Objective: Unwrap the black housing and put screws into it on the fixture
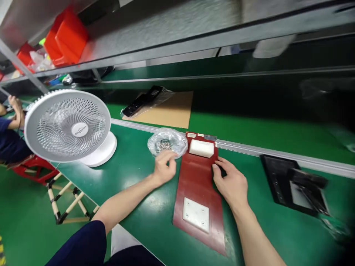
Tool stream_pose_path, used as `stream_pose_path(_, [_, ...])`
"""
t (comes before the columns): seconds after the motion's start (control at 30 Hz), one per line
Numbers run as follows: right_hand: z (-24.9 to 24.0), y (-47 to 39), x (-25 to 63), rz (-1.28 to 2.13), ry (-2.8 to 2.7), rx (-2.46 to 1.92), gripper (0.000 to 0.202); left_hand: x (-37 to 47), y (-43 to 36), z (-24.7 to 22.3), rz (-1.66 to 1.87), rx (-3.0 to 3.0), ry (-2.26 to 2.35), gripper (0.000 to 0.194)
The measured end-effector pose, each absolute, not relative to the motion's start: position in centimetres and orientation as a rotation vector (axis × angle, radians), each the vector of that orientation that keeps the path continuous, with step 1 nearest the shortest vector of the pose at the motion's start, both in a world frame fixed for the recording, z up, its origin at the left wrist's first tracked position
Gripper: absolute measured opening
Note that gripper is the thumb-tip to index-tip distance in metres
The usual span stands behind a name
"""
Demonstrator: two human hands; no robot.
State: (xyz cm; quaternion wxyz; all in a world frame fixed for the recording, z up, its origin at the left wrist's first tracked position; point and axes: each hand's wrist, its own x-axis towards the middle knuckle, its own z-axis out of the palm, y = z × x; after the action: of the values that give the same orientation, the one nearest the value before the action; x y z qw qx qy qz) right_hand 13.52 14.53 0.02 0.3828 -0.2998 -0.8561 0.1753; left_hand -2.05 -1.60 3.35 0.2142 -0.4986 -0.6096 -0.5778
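My left hand [165,167] is at the near edge of a clear plastic bag [181,142], which lies open around a heap of small metal screws [164,145]. Its fingers are curled into a pinch; what they hold, if anything, is hidden. A long dark-red board [195,181] lies on the bench to the right of the bag. A thick white block [202,148] sits near its far end, and a flat white plate [196,215] with screw-like dots at its corners is at the near end. My right hand [231,181] grips the board's right edge, thumb and fingertips beside the block.
A white fan [80,129] stands on the green bench at left. Black parts in plastic [142,100] lie on cardboard [176,111] behind a metal rail. Black trays [294,184] are at right. A shelf with red bins [66,37] hangs above. Another person [12,136] sits far left.
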Motion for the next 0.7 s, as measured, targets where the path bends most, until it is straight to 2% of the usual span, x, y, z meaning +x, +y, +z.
stream_pose_path(0.07, [0.0,14.5,13.8,0.465,-2.15,-0.767,0.046,-5.0,-1.1,5.0,-1.484,-1.286,-1.834,0.022])
stream_pose_path(0.17, [0.1,14.5,14.0,0.491,-2.114,-0.766,0.045,-10.6,0.4,7.1,-1.032,-1.067,-2.373,0.029])
stream_pose_path(0.4, [0.1,14.4,14.6,0.473,-2.058,-0.786,0.038,-20.1,3.0,8.4,-0.477,-0.85,-2.703,0.061])
stream_pose_path(0.6, [-0.1,13.7,15.1,0.419,-2.025,-0.84,0.031,-23.2,4.4,8.3,-0.134,-0.62,-2.926,0.047])
stream_pose_path(0.7, [-0.1,13.4,15.1,0.407,-2.01,-0.874,0.028,-24.1,5.1,8.6,-0.001,-0.642,-2.984,0.048])
